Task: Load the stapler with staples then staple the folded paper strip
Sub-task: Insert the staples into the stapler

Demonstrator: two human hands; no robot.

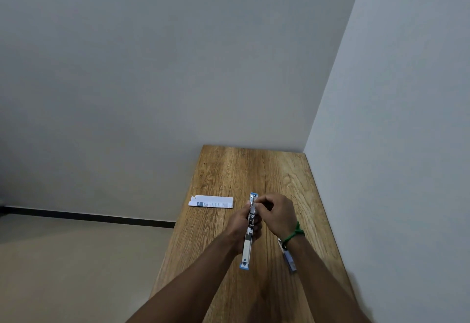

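A blue stapler (248,243) is swung fully open, its metal channel facing up, held above the wooden table (279,170). My left hand (240,223) grips its middle from the left. My right hand (277,212) pinches at the far end of the channel; whether staples are between the fingertips is too small to tell. The folded paper strip (211,201), white with blue print, lies flat on the table to the left of the stapler.
A small blue object with a metal tip (288,256) lies on the table under my right wrist, which wears a green band. White walls close the far and right sides. The table's left edge drops to the floor.
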